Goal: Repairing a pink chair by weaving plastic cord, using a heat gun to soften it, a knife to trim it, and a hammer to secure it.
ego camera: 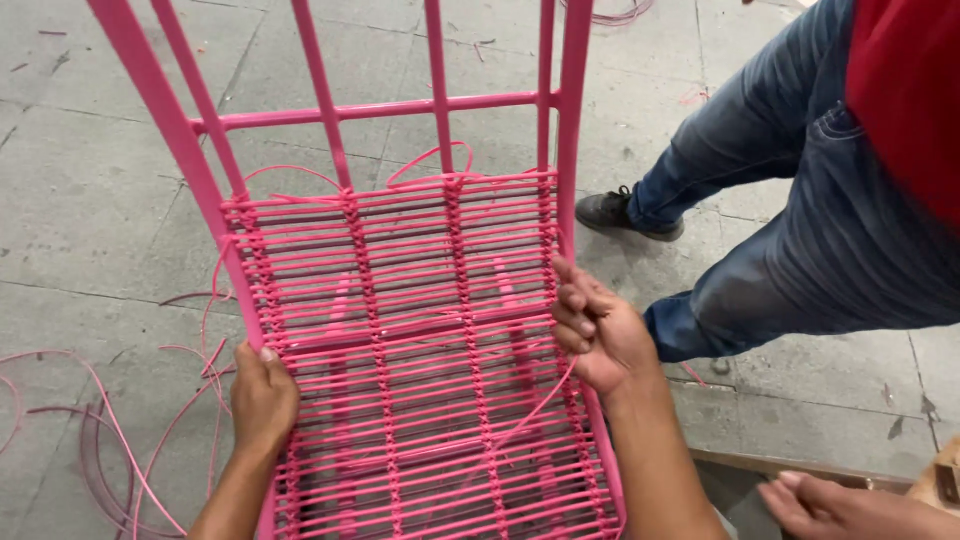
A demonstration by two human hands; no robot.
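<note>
Pink chair frame (380,110), metal, tubular, lying tilted across the middle of the view over a grey paved floor (90,200). Upright bars and one crossbar stand bare at the top; below them the frame is filled with a woven panel (420,330) of pink cord, close horizontal strands bound by four vertical braided rows.

Left hand (263,398): clasped around the frame's left side rail, fingers curled over the edge and touching the weave's outer braid.

Right hand (600,335): clenched on the right side rail, fingers folded toward the panel. A loose pink strand (535,410) runs from under this hand down and left across the weave (whether the fingers pinch it cannot be told).

Loose ends: short cord loops (430,160) stand up along the panel's top edge.

Surroundings: spare pink cords (110,430) lie coiled and trailing on the floor left of the frame. A second person stands to the right, in blue jeans (800,200), a red top (910,90) and a dark shoe (612,212); another hand (830,505) shows at the lower right corner, well apart from the frame.
</note>
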